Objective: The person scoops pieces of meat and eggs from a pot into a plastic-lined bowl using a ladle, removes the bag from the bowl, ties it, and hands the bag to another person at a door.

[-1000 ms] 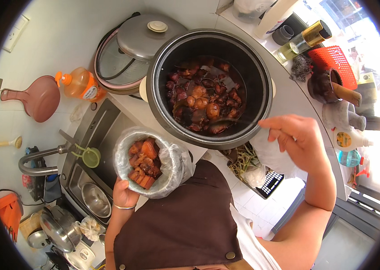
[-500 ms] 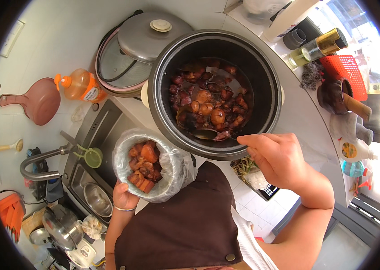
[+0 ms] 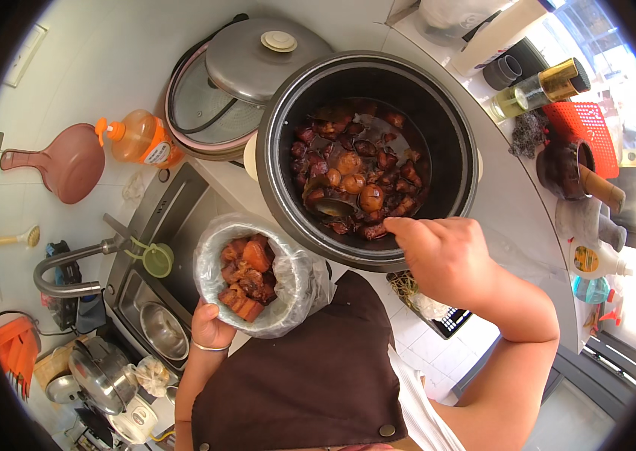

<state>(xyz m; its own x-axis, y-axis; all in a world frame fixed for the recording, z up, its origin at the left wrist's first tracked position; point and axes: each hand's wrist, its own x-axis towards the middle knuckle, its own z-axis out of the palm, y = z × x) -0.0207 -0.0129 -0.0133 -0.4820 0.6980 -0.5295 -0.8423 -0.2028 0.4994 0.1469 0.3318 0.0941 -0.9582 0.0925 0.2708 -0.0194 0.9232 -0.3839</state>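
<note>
A large dark pot point(image 3: 453, 203) holds braised meat chunks point(image 3: 318, 161) and whole brown eggs point(image 3: 370, 198) in dark sauce. My right hand point(image 3: 446, 252) is closed on a spoon point(image 3: 335, 207), whose bowl dips into the sauce at the pot's near side; the handle is mostly hidden by the hand. At the pot's near left, my left hand point(image 3: 211, 328) grips a container lined with a clear plastic bag point(image 3: 295, 297) by its lower left edge. Pieces of reddish-brown meat point(image 3: 246, 278) lie inside it. The container itself is mostly covered by the bag.
Left of the pot are a sink point(image 3: 182, 207) with a faucet point(image 3: 69, 286), an orange soap bottle point(image 3: 141, 139) and a grey lid point(image 3: 258, 64). A red basket point(image 3: 585, 135), an oil bottle point(image 3: 540, 90) and a brown clay pot point(image 3: 562, 169) stand along the right ledge.
My right hand has shifted slightly left, and the spoon's bowl has moved up and left among the food. My left hand still holds the lined container.
</note>
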